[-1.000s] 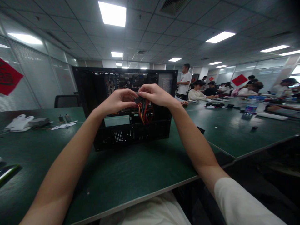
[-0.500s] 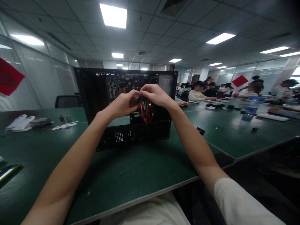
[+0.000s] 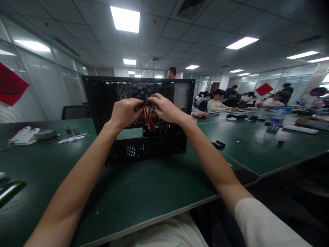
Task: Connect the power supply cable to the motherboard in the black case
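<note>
A black computer case [image 3: 102, 79] stands open on the green table [image 3: 144, 185], its circuit board [image 3: 123, 92] showing at the back. Inside it, my left hand [image 3: 125, 113] and my right hand [image 3: 166, 109] meet at the top of a bundle of coloured cables [image 3: 150, 120]. Fingers of both hands are closed on the bundle's upper end, and the loose wires hang below them. The connector at that end is too dark to make out. A silver labelled box [image 3: 182, 94] sits in the case's upper right.
White bags [image 3: 24, 134], a grey block [image 3: 45, 134] and papers [image 3: 72, 138] lie at the left. Small black parts [image 3: 218, 144] are right of the case. A bottle [image 3: 277, 118] stands farther right. People sit along the far tables. A phone-like object [image 3: 10, 190] lies at the left edge.
Both hands and the cable bundle have shifted left and slightly inward over the board. A person's head behind the case has moved left.
</note>
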A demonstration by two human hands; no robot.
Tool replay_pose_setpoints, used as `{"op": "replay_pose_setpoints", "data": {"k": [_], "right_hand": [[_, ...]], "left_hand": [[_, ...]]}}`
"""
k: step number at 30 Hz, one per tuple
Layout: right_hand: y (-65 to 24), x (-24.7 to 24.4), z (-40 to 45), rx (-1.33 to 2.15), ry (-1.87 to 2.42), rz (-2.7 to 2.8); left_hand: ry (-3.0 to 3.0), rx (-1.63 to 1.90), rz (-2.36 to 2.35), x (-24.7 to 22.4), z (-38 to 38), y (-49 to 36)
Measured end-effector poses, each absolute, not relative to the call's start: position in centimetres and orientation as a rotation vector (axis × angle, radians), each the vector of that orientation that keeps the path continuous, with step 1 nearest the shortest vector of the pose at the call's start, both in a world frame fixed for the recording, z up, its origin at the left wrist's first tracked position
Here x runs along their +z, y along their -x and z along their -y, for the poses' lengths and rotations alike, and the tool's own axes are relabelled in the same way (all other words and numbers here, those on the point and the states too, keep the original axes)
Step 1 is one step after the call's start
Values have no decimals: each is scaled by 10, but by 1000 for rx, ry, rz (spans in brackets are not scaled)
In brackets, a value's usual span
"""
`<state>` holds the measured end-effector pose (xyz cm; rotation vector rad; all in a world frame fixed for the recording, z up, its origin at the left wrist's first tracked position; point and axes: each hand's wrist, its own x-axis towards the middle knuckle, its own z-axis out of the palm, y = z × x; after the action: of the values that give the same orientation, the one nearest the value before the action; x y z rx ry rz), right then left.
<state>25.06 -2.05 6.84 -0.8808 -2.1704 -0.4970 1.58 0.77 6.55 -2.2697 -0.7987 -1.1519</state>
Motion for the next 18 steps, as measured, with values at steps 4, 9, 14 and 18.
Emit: {"op": "replay_pose_setpoints", "data": {"k": [4,9,14,18], "right_hand": [[-233,56,25,-685,1103,2180],[-217,29,6,-686,1520,2274],[-237,8,-25,-546,1721,2317],[-241,2,-29,-556,1732,2281]], "left_hand": [[2261,-1094,912,61,-16,-16],[2408,-729,1102,45,-34,-24],[2449,-536,1258,27,-57,-23],[2447,-526,1210,20,-61,-26]]}}
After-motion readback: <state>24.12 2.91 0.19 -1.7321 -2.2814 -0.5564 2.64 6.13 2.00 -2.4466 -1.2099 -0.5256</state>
